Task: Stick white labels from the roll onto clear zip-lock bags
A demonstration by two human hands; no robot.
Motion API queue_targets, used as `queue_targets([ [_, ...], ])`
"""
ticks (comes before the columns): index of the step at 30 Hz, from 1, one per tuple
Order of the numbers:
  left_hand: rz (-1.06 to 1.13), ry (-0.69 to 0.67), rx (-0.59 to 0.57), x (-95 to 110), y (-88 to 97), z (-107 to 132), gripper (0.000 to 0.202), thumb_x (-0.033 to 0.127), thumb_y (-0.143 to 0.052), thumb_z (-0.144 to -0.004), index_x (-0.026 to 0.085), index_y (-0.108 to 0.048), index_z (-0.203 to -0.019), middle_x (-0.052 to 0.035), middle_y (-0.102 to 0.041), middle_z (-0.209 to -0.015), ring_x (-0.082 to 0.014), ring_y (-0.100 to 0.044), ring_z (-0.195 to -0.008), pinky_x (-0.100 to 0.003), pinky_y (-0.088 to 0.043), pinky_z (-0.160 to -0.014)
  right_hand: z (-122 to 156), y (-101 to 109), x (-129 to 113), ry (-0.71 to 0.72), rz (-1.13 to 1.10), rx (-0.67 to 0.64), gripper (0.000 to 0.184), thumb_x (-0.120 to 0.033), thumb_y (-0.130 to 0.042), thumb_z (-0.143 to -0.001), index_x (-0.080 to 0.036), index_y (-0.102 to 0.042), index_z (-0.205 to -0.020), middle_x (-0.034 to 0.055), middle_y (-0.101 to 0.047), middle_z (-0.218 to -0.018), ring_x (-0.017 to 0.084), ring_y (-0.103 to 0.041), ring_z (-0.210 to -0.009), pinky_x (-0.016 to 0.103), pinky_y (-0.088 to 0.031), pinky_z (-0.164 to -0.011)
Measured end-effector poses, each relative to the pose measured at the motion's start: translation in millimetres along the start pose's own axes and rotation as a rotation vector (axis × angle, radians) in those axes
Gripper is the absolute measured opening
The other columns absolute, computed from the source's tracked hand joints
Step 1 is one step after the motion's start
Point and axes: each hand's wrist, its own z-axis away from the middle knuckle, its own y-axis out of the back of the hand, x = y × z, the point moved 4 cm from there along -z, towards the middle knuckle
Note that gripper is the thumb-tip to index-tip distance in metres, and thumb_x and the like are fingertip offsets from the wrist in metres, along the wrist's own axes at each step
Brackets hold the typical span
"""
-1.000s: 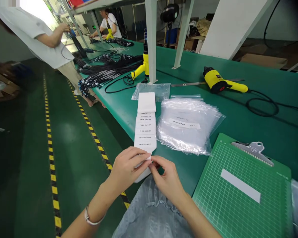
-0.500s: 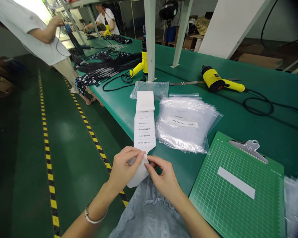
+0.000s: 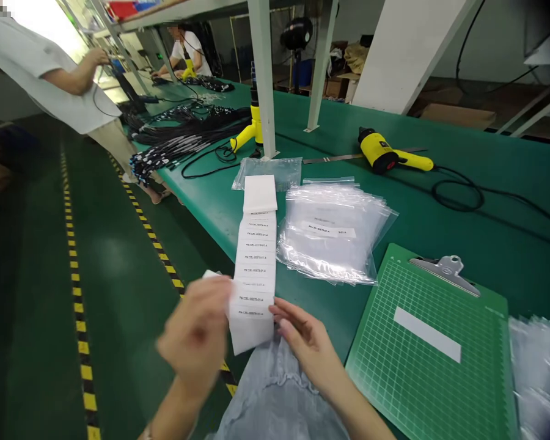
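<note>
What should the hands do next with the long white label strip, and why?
Probably pinch the bottom of the long white paper label strip with the right hand: its fingers are open beside it, the end hangs past the green table's edge, and the left hand looks busy.

Bare left hand sits at 7 o'clock, raised, blurred, fingers curled, grip unclear. Bare left forearm rises from 7 o'clock. Bare right hand sits lower, near 6 o'clock, with fingers loosely spread toward 10 o'clock. Bare right forearm enters from 5 o'clock. Hands near, not touching.
</note>
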Motion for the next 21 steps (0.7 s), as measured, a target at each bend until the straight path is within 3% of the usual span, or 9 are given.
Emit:
queue_targets([
  [1, -0.058, -0.205, -0.192, 17.1, -23.0, 9.6, 0.011, 0.021, -0.060, -0.084, 0.027, -0.068, -0.089, 0.0019, -0.068, -0.087, -0.0195, -0.061, -0.090, -0.034, -0.049, -0.079, 5.5, 0.2, -6.4, -0.021, -0.150, -0.043, 0.046, -0.054, -0.058, -0.078, -0.020, -0.065, -0.109, 0.0129, -0.067, -0.104, 0.024, -0.061, -0.093, 0.039, -0.048, -0.081],
  [2, -0.114, -0.358, -0.303, 29.4, -42.8, 20.1, 0.012, 0.018, -0.061, -0.084, 0.025, -0.067, -0.091, 0.0004, -0.069, -0.088, -0.0205, -0.060, -0.091, -0.035, -0.048, -0.079, 10.6, 2.4, -12.3, -0.038, -0.287, -0.058, 0.044, -0.056, -0.056, -0.078, -0.020, -0.067, -0.102, 0.0121, -0.069, -0.099, 0.023, -0.062, -0.090, 0.038, -0.049, -0.080],
  [4, -0.180, -0.537, -0.469, 41.8, -75.7, 39.3, 0.015, 0.019, -0.058, -0.086, 0.022, -0.065, -0.098, -0.0034, -0.069, -0.097, -0.0227, -0.059, -0.098, -0.038, -0.044, -0.084, 19.7, 16.5, -19.4, -0.053, -0.451, 0.050, 0.038, -0.054, -0.059, -0.078, -0.020, -0.071, -0.091, 0.0094, -0.071, -0.088, 0.021, -0.064, -0.081, 0.035, -0.050, -0.076],
  [6, -0.171, -0.501, -0.500, 41.5, -95.6, 48.7, 0.027, 0.035, -0.056, -0.087, 0.020, -0.060, -0.110, -0.0100, -0.063, -0.112, -0.0274, -0.052, -0.110, -0.043, -0.040, -0.090, 29.8, 40.7, -19.3, -0.060, -0.460, 0.255, 0.030, -0.048, -0.067, -0.073, -0.021, -0.072, -0.085, 0.0066, -0.071, -0.080, 0.018, -0.064, -0.073, 0.031, -0.050, -0.072],
  [9, -0.016, -0.163, -0.544, 29.3, -114.1, 50.4, 0.058, 0.058, -0.051, -0.081, 0.018, -0.050, -0.122, -0.0154, -0.059, -0.116, -0.0302, -0.052, -0.111, -0.044, -0.045, -0.087, 49.2, 80.4, -16.4, 0.006, -0.286, 0.443, 0.029, -0.046, -0.072, -0.068, -0.019, -0.073, -0.079, 0.0048, -0.069, -0.075, 0.015, -0.059, -0.064, 0.026, -0.049, -0.062],
  [12, 0.173, 0.138, -0.806, 23.0, -138.7, 56.6, 0.027, 0.046, -0.052, -0.087, 0.022, -0.062, -0.094, -0.0032, -0.067, -0.080, -0.0196, -0.064, -0.074, -0.030, -0.051, -0.062, 72.9, 114.4, -17.6, 0.110, -0.019, 0.539, 0.029, -0.045, -0.068, -0.071, -0.017, -0.074, -0.068, 0.0036, -0.065, -0.066, 0.014, -0.054, -0.058, 0.026, -0.046, -0.055],
  [15, 0.196, 0.054, -0.919, 33.1, -162.3, 64.4, 0.018, 0.037, -0.055, -0.086, 0.025, -0.063, -0.077, 0.0008, -0.064, -0.070, -0.0172, -0.061, -0.063, -0.028, -0.047, -0.053, 98.3, 143.5, -20.0, 0.109, 0.064, 0.674, 0.029, -0.044, -0.065, -0.074, -0.017, -0.075, -0.074, 0.0045, -0.067, -0.064, 0.019, -0.059, -0.065, 0.031, -0.050, -0.063],
  [17, 0.179, -0.087, -0.933, 44.8, -178.3, 71.4, 0.015, 0.039, -0.056, -0.086, 0.027, -0.064, -0.081, 0.0011, -0.065, -0.071, -0.0179, -0.061, -0.063, -0.030, -0.046, -0.053, 114.9, 159.3, -22.8, 0.096, 0.018, 0.724, 0.029, -0.043, -0.065, -0.074, -0.017, -0.075, -0.080, 0.0058, -0.070, -0.068, 0.022, -0.064, -0.070, 0.034, -0.051, -0.067],
  [21, 0.203, -0.302, -0.992, 74.1, -214.3, 89.0, 0.012, 0.039, -0.054, -0.087, 0.031, -0.062, -0.091, 0.0032, -0.067, -0.070, -0.0183, -0.062, -0.058, -0.032, -0.044, -0.052, 153.9, 185.6, -30.3, 0.116, 0.002, 0.892, 0.024, -0.040, -0.068, -0.073, -0.016, -0.073, -0.074, 0.0057, -0.072, -0.065, 0.021, -0.066, -0.065, 0.029, -0.052, -0.061],
])
